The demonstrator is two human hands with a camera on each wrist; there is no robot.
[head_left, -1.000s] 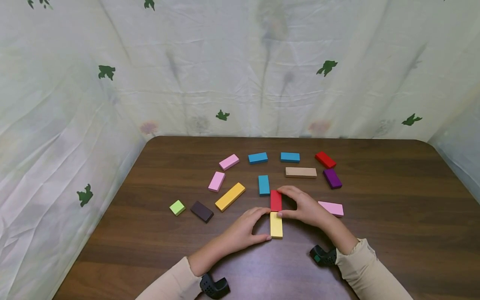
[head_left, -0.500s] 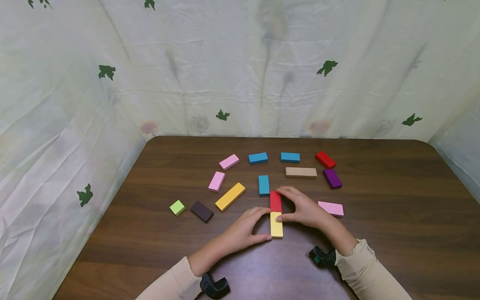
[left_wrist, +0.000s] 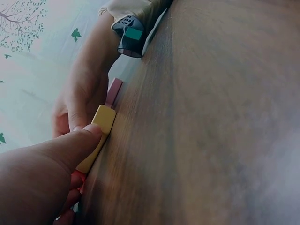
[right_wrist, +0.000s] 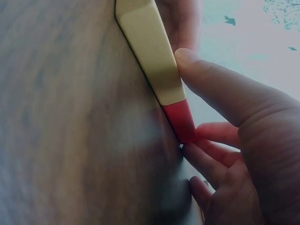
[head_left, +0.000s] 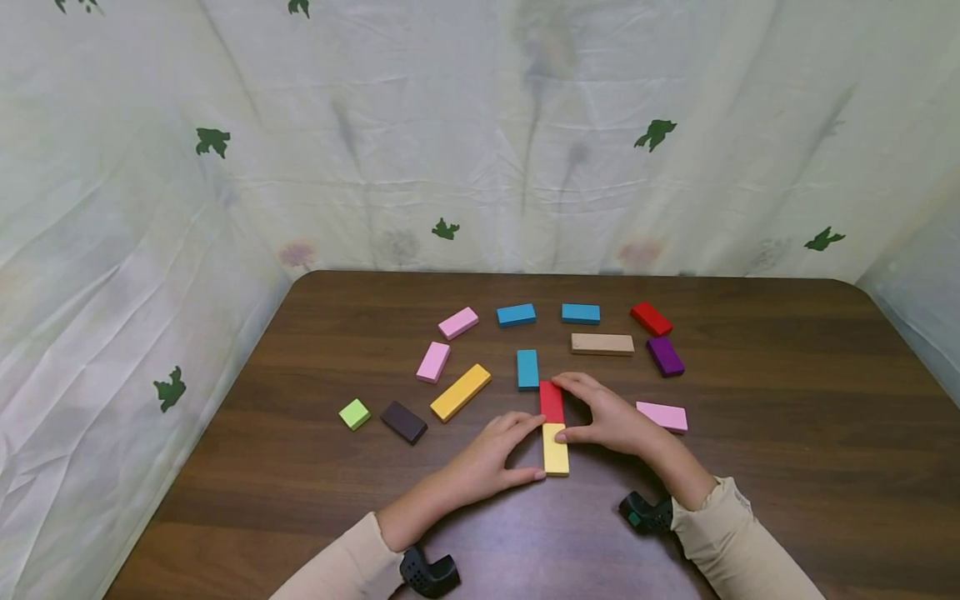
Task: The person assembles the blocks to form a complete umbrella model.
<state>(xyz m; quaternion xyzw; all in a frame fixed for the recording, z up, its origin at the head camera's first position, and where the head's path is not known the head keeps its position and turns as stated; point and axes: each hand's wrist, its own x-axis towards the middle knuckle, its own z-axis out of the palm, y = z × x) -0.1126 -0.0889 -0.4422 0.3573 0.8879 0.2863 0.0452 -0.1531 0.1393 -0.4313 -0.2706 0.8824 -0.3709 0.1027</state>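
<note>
A red block (head_left: 551, 402) and a yellow block (head_left: 555, 457) lie flat end to end on the table, in one line pointing away from me. My left hand (head_left: 491, 462) holds the yellow block from the left: thumb at its near corner, fingertips by the joint with the red one. From the right, my right hand (head_left: 607, 417) holds the red block, index finger at its far end, thumb touching the yellow block near the joint. In the right wrist view the red block (right_wrist: 180, 122) meets the yellow block (right_wrist: 152, 51) squarely. A blue block (head_left: 527, 370) lies just beyond, to the left.
Around the hands on the brown table (head_left: 787, 400) lie several loose blocks: a long orange-yellow one (head_left: 461, 393), a dark one (head_left: 404, 422), a small green one (head_left: 355, 414), a tan one (head_left: 602, 344), a purple one (head_left: 665, 357) and a pink one (head_left: 662, 417).
My left hand has shifted slightly right, and the yellow block has moved slightly right with it. The right hand and the red block have barely moved.
</note>
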